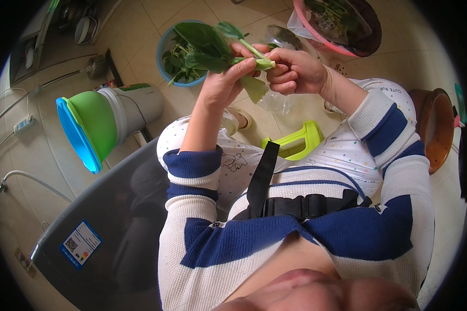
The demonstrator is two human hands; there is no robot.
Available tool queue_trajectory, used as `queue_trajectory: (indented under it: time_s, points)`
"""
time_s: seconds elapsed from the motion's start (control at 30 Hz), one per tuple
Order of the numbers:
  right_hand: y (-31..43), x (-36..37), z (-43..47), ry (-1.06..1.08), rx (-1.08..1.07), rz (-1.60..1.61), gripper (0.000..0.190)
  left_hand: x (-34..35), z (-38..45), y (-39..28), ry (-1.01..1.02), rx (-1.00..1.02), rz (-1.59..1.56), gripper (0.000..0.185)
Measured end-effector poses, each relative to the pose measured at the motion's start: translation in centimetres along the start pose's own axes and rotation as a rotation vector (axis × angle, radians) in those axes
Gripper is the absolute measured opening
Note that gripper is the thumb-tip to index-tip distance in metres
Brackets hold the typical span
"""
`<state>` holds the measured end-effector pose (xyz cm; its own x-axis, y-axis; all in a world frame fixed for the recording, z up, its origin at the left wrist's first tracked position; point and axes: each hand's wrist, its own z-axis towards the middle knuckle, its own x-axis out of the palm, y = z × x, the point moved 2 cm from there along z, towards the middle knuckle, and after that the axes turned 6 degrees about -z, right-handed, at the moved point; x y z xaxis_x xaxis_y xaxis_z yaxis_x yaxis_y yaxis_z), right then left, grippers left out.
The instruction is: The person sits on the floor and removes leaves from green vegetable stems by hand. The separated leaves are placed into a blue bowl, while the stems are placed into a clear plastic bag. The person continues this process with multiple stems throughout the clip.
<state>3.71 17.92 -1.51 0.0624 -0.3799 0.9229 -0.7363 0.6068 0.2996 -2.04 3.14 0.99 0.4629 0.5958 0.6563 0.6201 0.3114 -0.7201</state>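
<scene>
My left hand [235, 72] is closed around a leafy green vegetable [206, 42], whose broad dark leaves spread to the left. The pale cut end of its thick stem points right. Close against it, my right hand [295, 72] pinches the stem near that end, along with a thinner stalk [253, 48] bearing a small leaf. A yellowish-green leaf [255, 88] hangs below the hands. Behind the left hand, a blue plastic basket [160, 58] on the floor holds stems and leaves. Beyond the hands lies a clear plastic bag [282, 37] with greens inside, partly hidden.
A pink-rimmed basin [309, 33] lined with a bag holds more greens at upper right. A lime-green plastic stool [313, 136] is between my legs. Stacked blue and green basins [95, 134] top a bucket at left, beside a grey appliance [113, 233]. A brown pot [438, 130] stands right.
</scene>
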Motion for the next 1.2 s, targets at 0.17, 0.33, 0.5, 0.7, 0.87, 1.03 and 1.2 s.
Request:
queue_trajectory:
  time_s: [0.17, 0.33, 0.5, 0.7, 0.87, 1.03, 1.2]
  points:
    - [-0.7, -2.0, 0.9, -0.304, 0.013, -0.339, 0.028, -1.6, 0.4, 0.4, -0.086, 0.031, 0.101, 0.014]
    - [-0.2, -3.4, 1.7, -0.613, -0.329, -1.083, 0.027, -3.0, 0.8, 1.4, -0.276, 0.013, 0.232, 0.016]
    - [0.1, -2.1, 1.4, -0.493, -0.42, -1.097, 0.021, -3.2, 0.8, 1.6, -0.316, 0.064, 0.321, 0.015]
    - [-0.1, -2.9, 1.6, -0.522, -0.328, -1.208, 0.021, -2.0, 0.6, 1.6, -0.296, 0.014, 0.542, 0.022]
    - [0.0, -4.4, 1.9, -0.607, -0.342, -1.116, 0.017, -1.7, 0.7, 1.6, -0.297, 0.018, 0.549, 0.027]
    - [0.2, -2.9, 1.7, -0.549, -0.357, -1.109, 0.011, -2.3, 0.6, 1.7, -0.309, 0.017, 0.48, 0.028]
    - [0.1, -3.6, 1.8, -0.556, -0.465, -1.29, 0.023, -1.7, 0.6, 1.6, -0.271, -0.008, 0.553, 0.027]
